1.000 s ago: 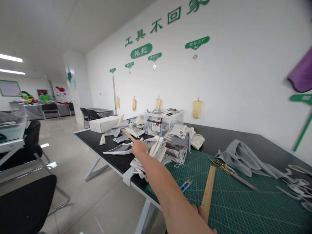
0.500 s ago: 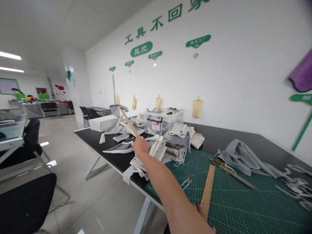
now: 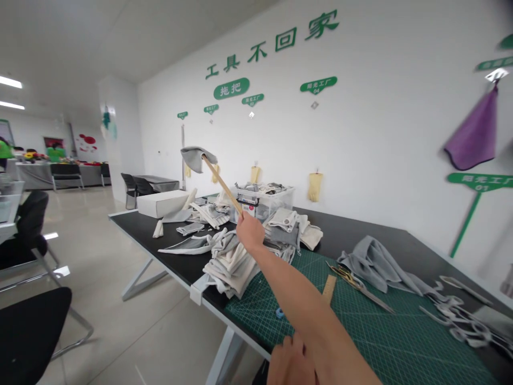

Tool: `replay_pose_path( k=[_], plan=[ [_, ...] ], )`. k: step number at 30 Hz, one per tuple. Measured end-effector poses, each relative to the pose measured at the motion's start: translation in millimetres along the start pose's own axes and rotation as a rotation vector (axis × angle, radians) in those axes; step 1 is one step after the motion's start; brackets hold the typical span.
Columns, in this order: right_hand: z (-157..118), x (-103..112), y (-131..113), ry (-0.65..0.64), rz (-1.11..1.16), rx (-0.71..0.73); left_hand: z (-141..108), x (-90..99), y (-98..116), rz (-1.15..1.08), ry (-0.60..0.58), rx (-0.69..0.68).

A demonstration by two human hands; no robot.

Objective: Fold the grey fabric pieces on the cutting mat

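Note:
My right hand (image 3: 250,231) reaches out over the table, wrapped round the lower end of a flat wooden stick (image 3: 223,187). A grey cloth (image 3: 197,158) hangs over the raised far end of the stick. Below my right forearm is my left hand (image 3: 292,359), close to the table's front edge, with its fingers curled in; what they hold, if anything, is hidden. Under the right hand lies a stack of folded grey and white cloth pieces (image 3: 232,267). A wooden ruler (image 3: 329,289) lies on the green cutting mat (image 3: 360,337), partly covered by the forearm.
Gold-handled scissors (image 3: 360,287) and a crumpled grey cloth (image 3: 377,262) lie on the right. Thin snips (image 3: 279,312) show beside the forearm. Behind are a clear plastic bin (image 3: 276,200), a white box (image 3: 162,203) and more cloth stacks (image 3: 286,230). A black chair (image 3: 34,331) stands left.
The right hand has lifted the stick and cloth higher and a little to the right. My left hand now shows left of the forearm, away from the ruler. The view has turned right.

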State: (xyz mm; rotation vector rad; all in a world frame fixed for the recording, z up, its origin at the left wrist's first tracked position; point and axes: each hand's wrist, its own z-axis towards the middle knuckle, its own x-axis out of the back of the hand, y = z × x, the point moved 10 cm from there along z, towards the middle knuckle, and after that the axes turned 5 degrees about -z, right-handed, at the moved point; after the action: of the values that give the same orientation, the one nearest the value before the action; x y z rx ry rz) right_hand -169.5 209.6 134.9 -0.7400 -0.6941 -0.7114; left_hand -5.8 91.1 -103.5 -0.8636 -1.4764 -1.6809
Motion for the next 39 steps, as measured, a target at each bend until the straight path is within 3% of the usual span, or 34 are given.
replay_pose_path(
  k=[11, 21, 26, 30, 39],
  plan=[
    [-63.7, 125.5, 121.3, 0.088, -0.164, -0.128, 1.0, -1.8, 11.0, 0.175, 0.082, -0.058],
    [-161.4, 207.5, 256.0, 0.137, -0.294, -0.350, -5.2, 4.0, 23.6, 0.355, 0.185, -0.124],
    [-215.7, 235.0, 310.8, 0.157, -0.372, -0.434, -5.7, -0.1, 25.6, 0.422, 0.222, -0.172],
    [-253.2, 247.4, 341.2, 0.154, -0.420, -0.471, -4.6, -3.1, 25.6, 0.442, 0.222, -0.194],
    [-324.0, 238.0, 391.3, 0.118, -0.454, -0.552, -4.5, -3.8, 25.8, 0.441, 0.220, -0.202]
  ],
)
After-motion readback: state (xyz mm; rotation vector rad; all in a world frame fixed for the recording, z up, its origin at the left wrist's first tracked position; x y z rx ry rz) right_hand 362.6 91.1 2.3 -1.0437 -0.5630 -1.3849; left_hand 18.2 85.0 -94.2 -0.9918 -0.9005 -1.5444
